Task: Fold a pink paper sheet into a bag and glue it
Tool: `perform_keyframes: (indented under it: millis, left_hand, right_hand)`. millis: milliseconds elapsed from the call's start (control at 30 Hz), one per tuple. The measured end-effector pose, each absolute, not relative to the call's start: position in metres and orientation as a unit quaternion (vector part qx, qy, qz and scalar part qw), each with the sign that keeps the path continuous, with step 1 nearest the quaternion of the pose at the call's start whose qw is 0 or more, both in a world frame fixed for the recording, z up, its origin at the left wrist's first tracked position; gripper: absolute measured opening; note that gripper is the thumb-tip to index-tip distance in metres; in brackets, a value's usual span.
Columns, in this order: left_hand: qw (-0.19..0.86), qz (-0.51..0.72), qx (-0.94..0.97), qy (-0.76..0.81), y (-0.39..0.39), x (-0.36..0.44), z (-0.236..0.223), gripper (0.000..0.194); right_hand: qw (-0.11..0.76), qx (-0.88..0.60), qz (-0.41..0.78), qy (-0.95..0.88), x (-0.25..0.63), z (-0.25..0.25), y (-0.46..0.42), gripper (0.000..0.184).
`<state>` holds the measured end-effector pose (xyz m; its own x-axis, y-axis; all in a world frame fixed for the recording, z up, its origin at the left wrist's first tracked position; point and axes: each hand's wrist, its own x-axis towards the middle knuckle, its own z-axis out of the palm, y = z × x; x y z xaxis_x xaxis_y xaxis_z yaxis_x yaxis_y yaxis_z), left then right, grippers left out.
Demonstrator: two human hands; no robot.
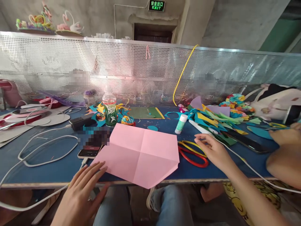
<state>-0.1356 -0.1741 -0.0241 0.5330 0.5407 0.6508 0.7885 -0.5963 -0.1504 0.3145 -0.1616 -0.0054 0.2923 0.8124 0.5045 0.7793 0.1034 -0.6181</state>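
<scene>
A pink paper sheet (141, 153) with crossing fold creases and one corner folded in lies on the blue table (54, 164), overhanging its front edge. My left hand (81, 194) hovers flat and open at the sheet's near left corner, fingers spread, holding nothing. My right hand (210, 149) rests to the right of the sheet, fingers loosely stretched, beside red and yellow scissor-like rings (192, 153). It holds nothing that I can see.
A water bottle (109, 108), a phone (90, 153), a glue stick (181, 124), white cables (44, 147) and heaps of cut coloured paper (216, 119) crowd the table. A perforated metal screen (150, 72) closes the back. Another person's arm (284, 157) lies at the right.
</scene>
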Motion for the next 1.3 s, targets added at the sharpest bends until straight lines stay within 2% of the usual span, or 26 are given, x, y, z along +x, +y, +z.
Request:
perform_keyframes:
  millis: [133,233,300,400,600,700,800,1067,1300]
  left_hand:
    - [0.215,-0.241,-0.851,-0.414,-0.166,-0.146,-0.021,0.052]
    - [0.183,-0.21,-0.871,-0.405,-0.164,-0.144,-0.015,0.05]
    - [0.154,-0.199,-0.886,-0.39,-0.167,-0.138,-0.012,0.04]
    - [0.135,-0.231,-0.883,-0.386,-0.177,-0.123,-0.011,0.025]
    - [0.103,-0.342,-0.862,-0.36,-0.204,-0.073,-0.011,0.021]
    - [0.065,-0.34,-0.882,-0.32,-0.206,-0.062,-0.007,0.016]
    - [0.026,-0.318,-0.892,-0.319,-0.197,-0.072,-0.009,0.025]
    - [-0.029,-0.352,-0.857,-0.374,-0.175,-0.092,-0.029,0.023]
    - [0.015,-0.404,-0.802,-0.44,-0.167,-0.073,-0.031,0.013]
  right_hand:
    - [0.412,-0.639,0.0,-0.65,0.27,0.007,-0.185,0.023]
    - [0.418,-0.508,-0.143,-0.74,0.216,0.012,-0.219,0.021]
    - [0.385,-0.416,-0.229,-0.792,0.182,0.008,-0.236,0.024]
    - [0.362,-0.333,-0.261,-0.831,0.142,-0.006,-0.246,0.014]
    - [0.389,-0.393,-0.168,-0.816,0.105,-0.018,-0.222,0.025]
    - [0.401,-0.402,-0.121,-0.814,0.109,-0.019,-0.21,0.024]
    - [0.394,-0.414,-0.094,-0.815,0.126,-0.023,-0.207,0.024]
    - [0.31,-0.454,0.019,-0.835,0.138,-0.008,-0.206,0.018]
    - [0.231,-0.537,0.183,-0.79,0.12,0.021,-0.165,0.035]
